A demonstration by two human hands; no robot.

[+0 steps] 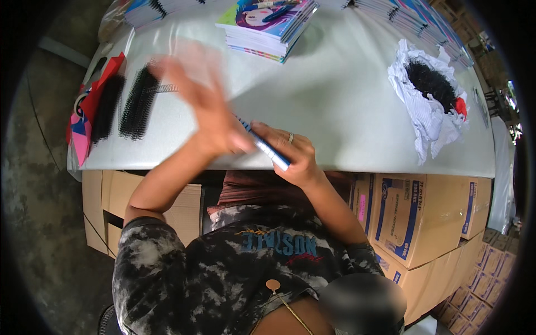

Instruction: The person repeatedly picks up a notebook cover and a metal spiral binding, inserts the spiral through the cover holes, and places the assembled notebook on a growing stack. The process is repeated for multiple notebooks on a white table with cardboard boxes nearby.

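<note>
My right hand (296, 156) is shut on a thin notebook (271, 152), seen edge-on and tilted above the table's near edge. Its edge shows blue and white, with dark binding marks at the far end. Beside it, my left hand (209, 111) is smeared by motion; its fingers look spread, the thumb close to the notebook. Left of that hand lie two bundles of black spiral binding coils (139, 103) (109, 109). A single loose coil (166, 88) shows between the nearer bundle and my left fingers; whether they touch it is unclear.
A notebook stack (257, 42) with pens on top stands at the table's (346, 111) far middle. More notebooks (413, 28) line the far right. Crumpled white paper (410, 120) holds black coils (430, 84). Red and pink scraps (81, 145) lie far left. Cardboard boxes (424, 223) sit below.
</note>
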